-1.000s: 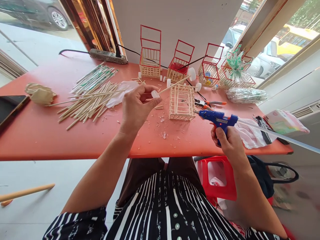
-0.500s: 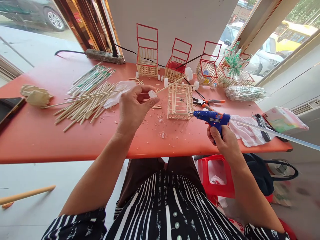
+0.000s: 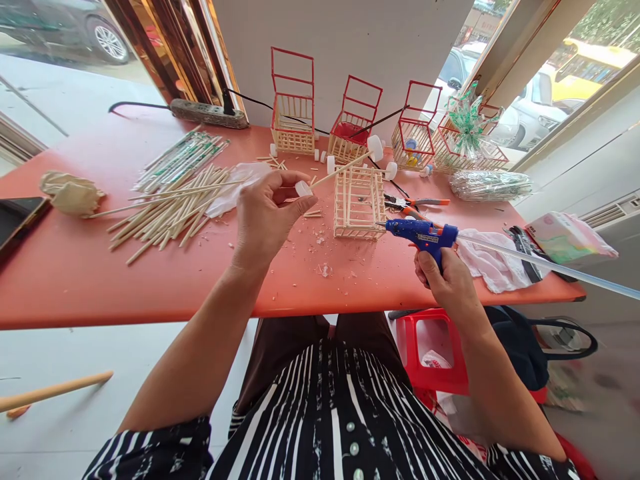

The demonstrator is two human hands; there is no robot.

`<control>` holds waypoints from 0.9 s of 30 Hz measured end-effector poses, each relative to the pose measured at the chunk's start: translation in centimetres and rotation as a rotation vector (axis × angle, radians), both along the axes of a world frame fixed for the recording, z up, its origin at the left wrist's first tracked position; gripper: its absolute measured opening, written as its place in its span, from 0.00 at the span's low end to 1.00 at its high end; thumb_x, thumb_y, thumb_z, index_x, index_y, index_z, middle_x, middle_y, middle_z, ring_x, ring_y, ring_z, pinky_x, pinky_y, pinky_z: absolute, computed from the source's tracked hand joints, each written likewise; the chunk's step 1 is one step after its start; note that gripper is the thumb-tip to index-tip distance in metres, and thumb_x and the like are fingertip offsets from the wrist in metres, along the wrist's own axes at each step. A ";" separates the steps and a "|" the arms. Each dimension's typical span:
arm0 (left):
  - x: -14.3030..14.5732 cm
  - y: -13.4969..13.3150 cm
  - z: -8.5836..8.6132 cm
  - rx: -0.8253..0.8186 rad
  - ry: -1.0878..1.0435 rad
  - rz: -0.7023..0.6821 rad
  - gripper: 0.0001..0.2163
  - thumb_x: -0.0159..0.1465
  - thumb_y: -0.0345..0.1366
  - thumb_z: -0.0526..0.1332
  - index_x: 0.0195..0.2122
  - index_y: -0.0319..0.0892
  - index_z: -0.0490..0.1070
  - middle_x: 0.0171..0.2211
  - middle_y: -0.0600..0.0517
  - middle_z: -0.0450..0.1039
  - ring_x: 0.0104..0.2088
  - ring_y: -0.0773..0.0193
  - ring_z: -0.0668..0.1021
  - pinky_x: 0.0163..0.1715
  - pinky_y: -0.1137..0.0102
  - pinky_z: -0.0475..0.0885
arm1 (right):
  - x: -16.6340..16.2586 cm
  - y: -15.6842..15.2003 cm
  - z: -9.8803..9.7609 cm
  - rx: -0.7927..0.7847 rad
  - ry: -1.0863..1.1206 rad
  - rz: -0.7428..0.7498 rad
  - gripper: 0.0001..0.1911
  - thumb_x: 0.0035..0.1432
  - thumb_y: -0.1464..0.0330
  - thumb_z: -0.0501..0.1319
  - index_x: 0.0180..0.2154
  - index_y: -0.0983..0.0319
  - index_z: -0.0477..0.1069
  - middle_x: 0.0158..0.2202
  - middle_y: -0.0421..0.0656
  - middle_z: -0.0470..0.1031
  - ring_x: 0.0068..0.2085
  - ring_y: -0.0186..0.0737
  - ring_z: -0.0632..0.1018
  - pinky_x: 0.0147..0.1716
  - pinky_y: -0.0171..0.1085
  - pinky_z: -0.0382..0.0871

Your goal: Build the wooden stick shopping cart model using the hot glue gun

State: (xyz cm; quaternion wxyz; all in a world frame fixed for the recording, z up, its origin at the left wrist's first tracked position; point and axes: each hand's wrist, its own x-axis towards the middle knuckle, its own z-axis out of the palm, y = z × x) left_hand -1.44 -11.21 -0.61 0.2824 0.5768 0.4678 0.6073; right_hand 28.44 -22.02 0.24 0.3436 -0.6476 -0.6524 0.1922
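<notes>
My left hand [image 3: 267,213] pinches a small white cap [image 3: 303,189] fixed on the near end of a thin wooden stick [image 3: 340,169]; a second white cap [image 3: 375,147] sits on its far end. My right hand [image 3: 445,280] grips a blue glue gun [image 3: 421,233] whose nozzle points left, close to the lower right corner of an unpainted stick cage [image 3: 359,203] on the orange table [image 3: 75,267]. A long clear glue rod [image 3: 550,268] sticks out of the gun's back to the right.
Loose sticks [image 3: 170,207] and wrapped chopsticks [image 3: 183,157] lie at left, with crumpled paper [image 3: 73,193] and a phone [image 3: 17,220]. Red-framed cages [image 3: 293,107] line the back. Pliers [image 3: 417,202], a white cloth [image 3: 487,257], a tissue pack [image 3: 570,243] and a red stool [image 3: 433,347] are at right.
The glue gun in my right hand has moved left and slightly up, its nozzle now closer to the cage. My left hand keeps the capped stick in about the same place.
</notes>
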 end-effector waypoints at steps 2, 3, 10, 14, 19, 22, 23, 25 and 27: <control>0.0 0.0 0.0 -0.003 0.008 0.001 0.12 0.55 0.30 0.74 0.41 0.45 0.81 0.36 0.54 0.82 0.36 0.65 0.84 0.38 0.73 0.81 | 0.0 -0.1 0.0 -0.005 -0.003 -0.004 0.27 0.69 0.43 0.55 0.30 0.57 0.64 0.24 0.40 0.69 0.24 0.35 0.68 0.25 0.38 0.61; 0.0 0.0 0.1 -0.003 0.009 -0.001 0.12 0.55 0.30 0.74 0.41 0.44 0.81 0.36 0.54 0.82 0.36 0.65 0.84 0.38 0.73 0.81 | 0.0 -0.2 0.0 -0.008 -0.005 -0.005 0.26 0.69 0.43 0.55 0.30 0.57 0.65 0.24 0.40 0.69 0.24 0.35 0.68 0.25 0.38 0.61; 0.0 0.1 0.0 0.007 0.006 0.000 0.13 0.55 0.29 0.74 0.42 0.43 0.81 0.36 0.54 0.82 0.36 0.65 0.84 0.38 0.73 0.81 | 0.1 -0.3 -0.1 -0.017 0.003 0.005 0.29 0.68 0.40 0.54 0.29 0.57 0.64 0.23 0.40 0.68 0.23 0.35 0.67 0.25 0.38 0.60; 0.0 0.1 -0.1 0.015 0.011 0.004 0.12 0.56 0.30 0.75 0.41 0.43 0.82 0.36 0.54 0.82 0.36 0.65 0.85 0.38 0.73 0.81 | 0.0 0.0 -0.2 -0.009 0.011 0.009 0.29 0.68 0.39 0.54 0.29 0.56 0.64 0.23 0.40 0.68 0.24 0.35 0.67 0.25 0.38 0.60; 0.0 0.0 -0.1 0.014 0.003 -0.003 0.12 0.56 0.30 0.74 0.41 0.44 0.82 0.36 0.55 0.83 0.36 0.65 0.85 0.38 0.74 0.81 | 0.2 -0.1 -0.2 -0.007 0.036 -0.009 0.28 0.68 0.40 0.55 0.31 0.57 0.65 0.25 0.41 0.70 0.25 0.36 0.68 0.25 0.39 0.61; -0.1 0.1 -0.2 0.011 -0.007 -0.009 0.12 0.55 0.29 0.74 0.41 0.45 0.82 0.36 0.55 0.83 0.35 0.65 0.85 0.37 0.74 0.81 | 0.5 -0.4 -0.2 -0.004 0.014 -0.023 0.27 0.69 0.41 0.54 0.31 0.57 0.65 0.24 0.40 0.69 0.24 0.36 0.68 0.26 0.39 0.61; -0.1 0.1 -0.2 0.009 -0.008 -0.010 0.12 0.55 0.29 0.74 0.41 0.45 0.82 0.36 0.55 0.83 0.36 0.65 0.85 0.37 0.74 0.81 | 0.6 -0.5 -0.2 -0.004 0.005 -0.026 0.27 0.69 0.41 0.54 0.31 0.57 0.65 0.24 0.40 0.69 0.24 0.36 0.68 0.26 0.39 0.62; -0.1 0.2 -0.2 0.007 -0.004 -0.010 0.12 0.55 0.30 0.74 0.41 0.46 0.82 0.36 0.55 0.83 0.36 0.65 0.85 0.37 0.74 0.81 | 0.8 -0.6 -0.3 -0.002 -0.013 -0.027 0.27 0.69 0.42 0.54 0.31 0.57 0.65 0.23 0.40 0.69 0.24 0.36 0.68 0.26 0.39 0.62; -0.1 0.2 -0.1 0.004 0.003 -0.009 0.12 0.56 0.31 0.75 0.41 0.45 0.82 0.36 0.55 0.83 0.36 0.65 0.85 0.37 0.74 0.81 | 0.8 -0.6 -0.3 0.002 -0.022 -0.026 0.27 0.69 0.42 0.54 0.30 0.57 0.65 0.23 0.40 0.69 0.24 0.36 0.68 0.26 0.39 0.62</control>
